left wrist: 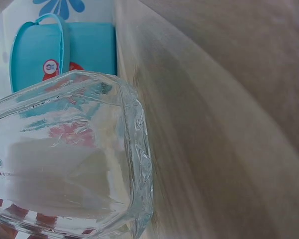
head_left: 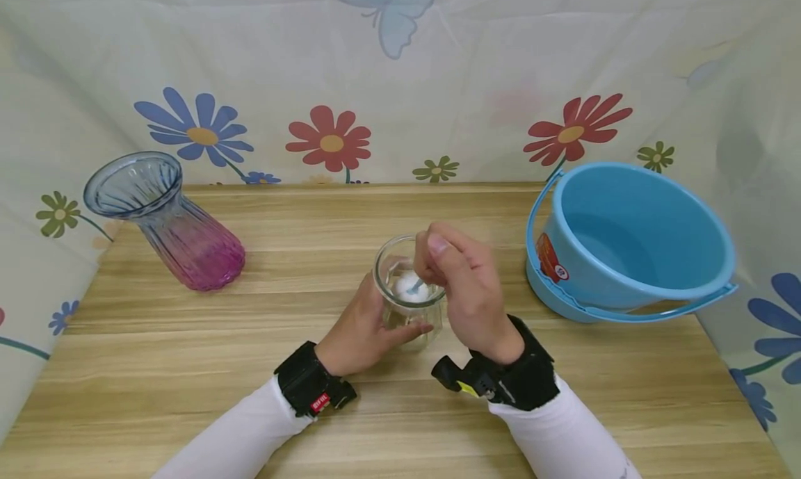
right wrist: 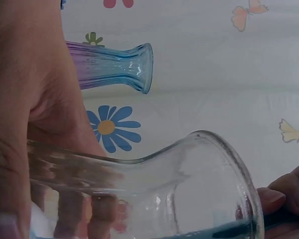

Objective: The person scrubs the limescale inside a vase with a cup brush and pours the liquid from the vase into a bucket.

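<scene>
- Blue plastic makes the big bucket [head_left: 632, 249] on the right side of the table [head_left: 388, 430]. Its handle [head_left: 657, 317] hangs down in front, and a red sticker [head_left: 551, 258] is on its side.
- On the left, near the back, stands a tall vase [head_left: 194, 239]. It is blue at the top and pink at the bottom.
- The vase and the bucket are both well apart from the hands.
- The clear glass jar [head_left: 398, 315] is between them, with its round mouth up. I cannot tell if its bottom touches the table.
- The left hand [head_left: 358, 336] has its grip round the jar, with the thumb in front.
- The right hand [head_left: 466, 291] has its grip closed tight on a blue stick [right wrist: 229, 230]. The stick's white end [head_left: 408, 284] is inside the jar.
- The right hand is in the way in the head view: it hides part of the jar's rim and the top of the stick.
- The table looks like light wood with stripes.
- A pale sheet [head_left: 263, 55] goes round the back and sides, with red, blue and green flowers and a blue butterfly [head_left: 397, 13].
</scene>
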A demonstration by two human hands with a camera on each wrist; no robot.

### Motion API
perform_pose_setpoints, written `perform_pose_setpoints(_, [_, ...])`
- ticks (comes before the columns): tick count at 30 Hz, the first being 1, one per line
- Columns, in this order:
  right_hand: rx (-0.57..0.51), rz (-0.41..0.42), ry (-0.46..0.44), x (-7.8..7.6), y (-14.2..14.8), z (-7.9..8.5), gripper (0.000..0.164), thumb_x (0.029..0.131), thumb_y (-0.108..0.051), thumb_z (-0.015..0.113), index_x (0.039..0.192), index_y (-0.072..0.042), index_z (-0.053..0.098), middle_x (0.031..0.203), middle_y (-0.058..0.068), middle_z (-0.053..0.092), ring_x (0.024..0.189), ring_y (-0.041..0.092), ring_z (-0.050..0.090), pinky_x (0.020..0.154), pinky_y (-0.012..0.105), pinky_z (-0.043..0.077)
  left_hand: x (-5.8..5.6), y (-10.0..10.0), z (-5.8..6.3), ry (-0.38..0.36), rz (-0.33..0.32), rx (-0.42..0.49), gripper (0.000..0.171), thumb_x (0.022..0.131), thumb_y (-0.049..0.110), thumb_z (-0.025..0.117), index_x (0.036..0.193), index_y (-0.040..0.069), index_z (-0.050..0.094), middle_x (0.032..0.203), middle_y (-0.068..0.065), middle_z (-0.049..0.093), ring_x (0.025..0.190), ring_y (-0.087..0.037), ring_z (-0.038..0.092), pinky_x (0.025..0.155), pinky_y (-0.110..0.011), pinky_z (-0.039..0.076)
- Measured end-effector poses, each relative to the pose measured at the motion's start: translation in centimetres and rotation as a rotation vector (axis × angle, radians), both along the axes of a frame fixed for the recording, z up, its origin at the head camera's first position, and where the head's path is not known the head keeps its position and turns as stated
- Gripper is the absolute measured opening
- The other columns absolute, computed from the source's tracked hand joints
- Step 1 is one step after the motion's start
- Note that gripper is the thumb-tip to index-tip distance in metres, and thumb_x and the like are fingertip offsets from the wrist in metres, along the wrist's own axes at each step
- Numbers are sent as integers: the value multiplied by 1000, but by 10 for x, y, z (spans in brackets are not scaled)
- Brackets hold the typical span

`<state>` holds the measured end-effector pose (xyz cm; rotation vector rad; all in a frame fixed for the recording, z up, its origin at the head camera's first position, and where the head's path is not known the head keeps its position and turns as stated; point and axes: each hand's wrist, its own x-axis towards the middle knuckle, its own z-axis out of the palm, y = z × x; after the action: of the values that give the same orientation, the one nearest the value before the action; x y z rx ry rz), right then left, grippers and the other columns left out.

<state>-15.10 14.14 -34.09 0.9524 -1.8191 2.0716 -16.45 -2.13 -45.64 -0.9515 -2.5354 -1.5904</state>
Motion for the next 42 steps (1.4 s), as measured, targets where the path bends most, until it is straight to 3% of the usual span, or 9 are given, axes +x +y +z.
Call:
perform_pose_setpoints(9, [198, -8, -17, 2, 1, 0, 34, 106, -4, 33, 75, -3, 46, 67, 3, 36, 62, 16, 37, 60, 30, 31, -2, 0, -1, 47, -27, 11, 101, 84, 31, 87, 158, 28, 18, 150, 0, 43, 135, -14, 49, 117, -37, 44])
perform_pose_setpoints(19, [307, -29, -58, 2, 1, -2, 34, 108, -5, 35, 75, -6, 43, 68, 4, 36, 63, 23, 39, 61, 28, 32, -3, 1, -2, 64, -55, 43, 103, 85, 25, 87, 159, 28, 17, 151, 0, 41, 135, -16, 48, 115, -43, 46])
perform_pose_setpoints(28, [428, -69, -99, 9, -3, 5, 35, 110, -11, 37, 77, -10, 47, 71, 0, 39, 66, 17, 40, 61, 28, 33, -6, 1, -1, 86, -40, 20, 93, 87, 30, 84, 158, 28, 23, 150, 4, 44, 135, -13, 47, 117, -37, 44])
perform_pose_setpoints(42, [460, -55, -122, 7, -3, 6, 36, 110, -13, 37, 76, -10, 47, 69, 1, 40, 64, 18, 41, 62, 27, 34, -6, 0, -2, 76, -32, 5, 96, 87, 31, 85, 159, 29, 22, 152, 5, 41, 136, -13, 46, 117, -37, 43])
